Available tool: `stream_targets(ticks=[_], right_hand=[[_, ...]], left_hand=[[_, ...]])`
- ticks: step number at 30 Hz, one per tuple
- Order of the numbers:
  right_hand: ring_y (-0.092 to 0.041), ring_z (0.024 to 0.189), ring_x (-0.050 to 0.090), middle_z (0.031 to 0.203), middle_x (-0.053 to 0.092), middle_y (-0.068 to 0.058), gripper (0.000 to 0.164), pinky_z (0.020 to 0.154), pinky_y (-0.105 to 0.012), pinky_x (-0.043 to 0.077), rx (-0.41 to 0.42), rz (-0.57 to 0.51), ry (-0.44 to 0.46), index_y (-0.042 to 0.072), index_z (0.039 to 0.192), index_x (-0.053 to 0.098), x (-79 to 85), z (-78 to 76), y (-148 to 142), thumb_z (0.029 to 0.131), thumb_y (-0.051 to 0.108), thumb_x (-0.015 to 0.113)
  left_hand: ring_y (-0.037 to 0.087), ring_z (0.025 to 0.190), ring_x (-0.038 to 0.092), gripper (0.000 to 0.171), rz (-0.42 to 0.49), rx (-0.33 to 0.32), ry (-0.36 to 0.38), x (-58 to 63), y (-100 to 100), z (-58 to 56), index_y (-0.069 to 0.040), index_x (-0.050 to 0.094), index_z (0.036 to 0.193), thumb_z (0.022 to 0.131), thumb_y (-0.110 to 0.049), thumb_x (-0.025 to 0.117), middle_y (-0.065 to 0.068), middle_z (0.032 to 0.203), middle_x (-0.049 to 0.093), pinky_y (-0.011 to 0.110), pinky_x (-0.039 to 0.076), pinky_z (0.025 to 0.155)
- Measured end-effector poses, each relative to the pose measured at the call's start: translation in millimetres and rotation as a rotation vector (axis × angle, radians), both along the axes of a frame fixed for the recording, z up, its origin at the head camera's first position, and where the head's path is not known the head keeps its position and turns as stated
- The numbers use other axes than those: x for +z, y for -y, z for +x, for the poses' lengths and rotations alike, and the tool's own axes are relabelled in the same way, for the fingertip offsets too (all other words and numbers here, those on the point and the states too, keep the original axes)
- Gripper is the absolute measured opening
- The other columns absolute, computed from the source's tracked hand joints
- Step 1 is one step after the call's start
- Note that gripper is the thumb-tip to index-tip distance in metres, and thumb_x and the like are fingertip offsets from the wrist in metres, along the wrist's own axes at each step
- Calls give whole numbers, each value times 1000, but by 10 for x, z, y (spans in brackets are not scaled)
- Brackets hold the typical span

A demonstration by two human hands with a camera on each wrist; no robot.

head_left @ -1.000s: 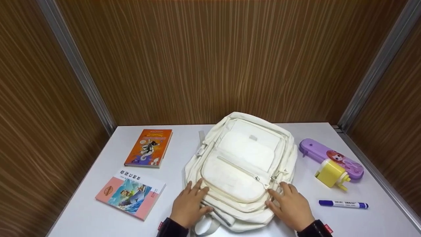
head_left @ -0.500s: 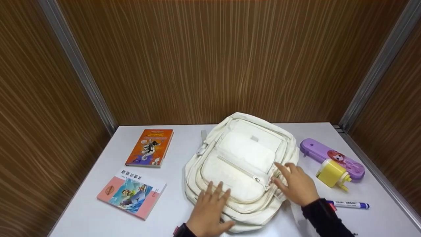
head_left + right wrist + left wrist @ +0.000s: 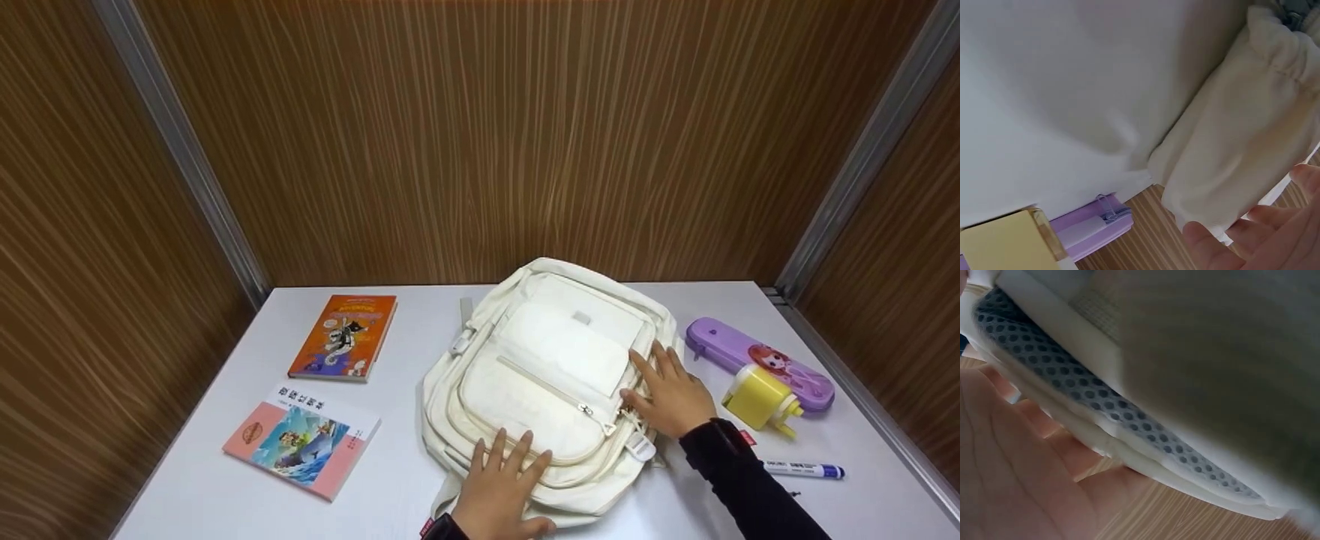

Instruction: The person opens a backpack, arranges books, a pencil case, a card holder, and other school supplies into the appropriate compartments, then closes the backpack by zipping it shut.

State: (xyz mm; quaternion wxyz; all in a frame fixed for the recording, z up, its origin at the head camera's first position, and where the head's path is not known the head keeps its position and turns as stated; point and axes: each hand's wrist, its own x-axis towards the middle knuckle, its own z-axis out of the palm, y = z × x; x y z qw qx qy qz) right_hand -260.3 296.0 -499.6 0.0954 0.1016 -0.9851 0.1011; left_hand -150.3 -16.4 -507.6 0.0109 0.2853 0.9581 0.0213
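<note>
A cream backpack lies front side up on the white table, tilted, with a zipper across its front pocket. My left hand rests at its bottom edge, fingers spread and fairly straight. On the bag's right side, my right hand touches the edge with outstretched fingers. A white buckle sits just below that hand. In the left wrist view, grey mesh padding of the bag runs beside my fingers. The right wrist view has my fingertips against the cream side pocket.
To the right are a purple pencil case, a yellow pencil sharpener and a marker partly hidden by my sleeve. An orange book and a pink-and-white book lie left. Wood-patterned panels enclose the table.
My left hand has shifted right, from the bag's lower left edge to its bottom. My right hand has moved up along the right side, and the white buckle has come into view.
</note>
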Motion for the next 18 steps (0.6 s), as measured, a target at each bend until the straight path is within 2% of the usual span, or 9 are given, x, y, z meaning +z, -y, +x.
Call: stream_targets(ticks=[9, 18], right_hand=[[-50, 140, 32, 155, 31, -27, 67, 94, -71, 42, -2, 12, -7, 15, 150, 38, -5, 63, -44, 94, 48, 56], [-52, 134, 40, 152, 37, -26, 66, 89, -68, 47, -14, 43, -1, 14, 150, 39, -6, 122, -13, 94, 45, 56]], left_hand=[[37, 146, 29, 89, 8, 16, -12, -1, 36, 9, -34, 32, 152, 78, -76, 56, 0, 161, 30, 57, 32, 114], [36, 148, 25, 92, -29, 33, 5, -18, 96, 10, -25, 31, 153, 80, -75, 55, 1, 162, 27, 52, 29, 117]])
